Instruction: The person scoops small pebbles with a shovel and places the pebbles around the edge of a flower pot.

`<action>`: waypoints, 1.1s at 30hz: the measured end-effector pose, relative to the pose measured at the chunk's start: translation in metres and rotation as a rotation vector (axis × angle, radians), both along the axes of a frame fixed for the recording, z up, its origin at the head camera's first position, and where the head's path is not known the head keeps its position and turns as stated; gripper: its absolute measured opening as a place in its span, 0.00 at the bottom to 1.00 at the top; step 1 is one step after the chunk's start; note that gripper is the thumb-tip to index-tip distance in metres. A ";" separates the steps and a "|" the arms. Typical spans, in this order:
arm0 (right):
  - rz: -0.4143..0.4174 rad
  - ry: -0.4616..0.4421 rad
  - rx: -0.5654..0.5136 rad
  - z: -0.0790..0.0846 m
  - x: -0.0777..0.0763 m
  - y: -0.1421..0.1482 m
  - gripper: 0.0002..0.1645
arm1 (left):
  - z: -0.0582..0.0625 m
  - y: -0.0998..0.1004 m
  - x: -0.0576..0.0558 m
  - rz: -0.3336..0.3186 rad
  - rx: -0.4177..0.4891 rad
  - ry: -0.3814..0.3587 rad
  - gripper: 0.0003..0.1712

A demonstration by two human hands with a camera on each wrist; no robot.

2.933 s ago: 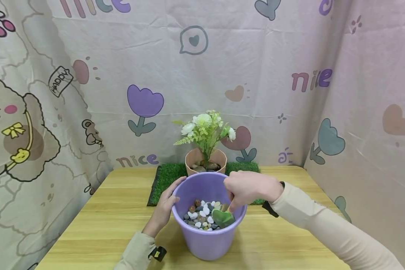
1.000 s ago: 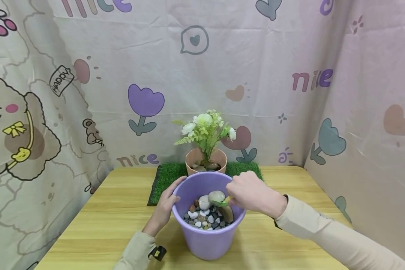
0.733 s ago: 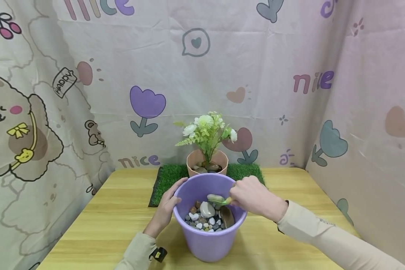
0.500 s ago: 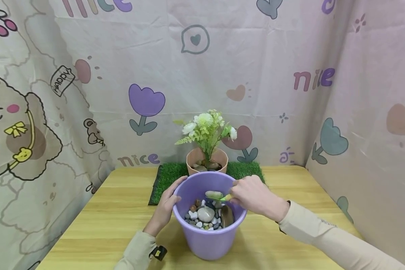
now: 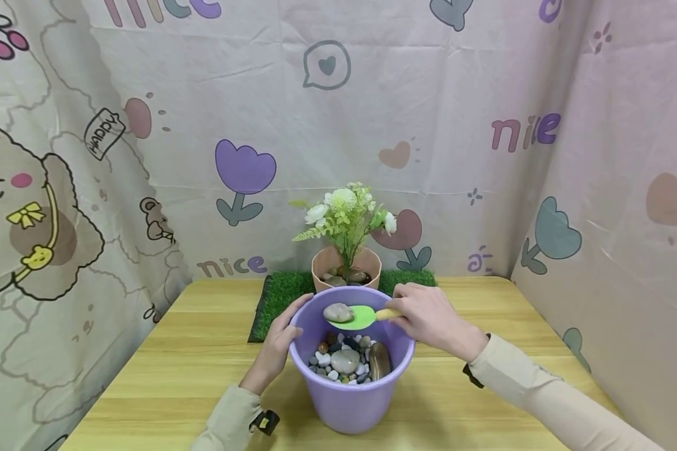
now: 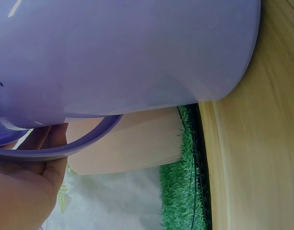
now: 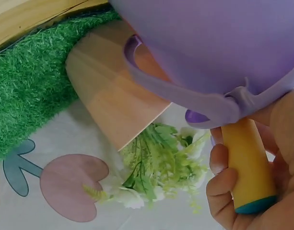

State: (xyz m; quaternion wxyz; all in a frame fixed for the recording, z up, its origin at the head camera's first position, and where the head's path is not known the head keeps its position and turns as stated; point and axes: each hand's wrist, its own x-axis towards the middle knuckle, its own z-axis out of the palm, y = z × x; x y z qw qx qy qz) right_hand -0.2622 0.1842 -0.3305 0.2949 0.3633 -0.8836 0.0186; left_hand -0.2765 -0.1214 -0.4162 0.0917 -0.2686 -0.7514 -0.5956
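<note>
A purple bucket (image 5: pixel 350 407) stands at the table's front, with small pebbles inside. Among them lie a large pale stone (image 5: pixel 345 361) and a long brown stone (image 5: pixel 380 361). My left hand (image 5: pixel 273 344) holds the bucket's left rim; in the left wrist view its fingers reach around the bucket handle (image 6: pixel 82 143). With my right hand (image 5: pixel 431 316) I grip the yellow handle of a green hand trowel (image 5: pixel 363 318), held over the bucket's mouth. On its blade rests a grey stone (image 5: pixel 338 312). The right wrist view shows my fingers curled round the trowel handle (image 7: pixel 250 167).
Behind the bucket, a pink flowerpot (image 5: pixel 346 260) with white flowers (image 5: pixel 341 213) and stones stands on a green turf mat (image 5: pixel 284 294). The wooden table (image 5: pixel 175 376) extends to both sides. A printed cloth backdrop (image 5: pixel 327 125) surrounds it.
My right hand has raised the trowel from the pebbles to rim level, with the grey stone on its blade. Large stones now show on the pebbles. My left hand stays on the rim.
</note>
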 end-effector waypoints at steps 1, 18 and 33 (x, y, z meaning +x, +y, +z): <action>-0.005 -0.016 -0.012 0.000 0.000 0.000 0.08 | 0.000 0.000 0.000 -0.001 0.001 0.002 0.39; -0.184 -0.188 -0.122 -0.003 0.005 -0.003 0.10 | 0.002 0.000 0.001 0.000 -0.004 -0.014 0.39; -0.222 -0.204 -0.158 -0.005 0.007 -0.004 0.11 | 0.002 0.000 0.001 0.001 -0.006 -0.011 0.39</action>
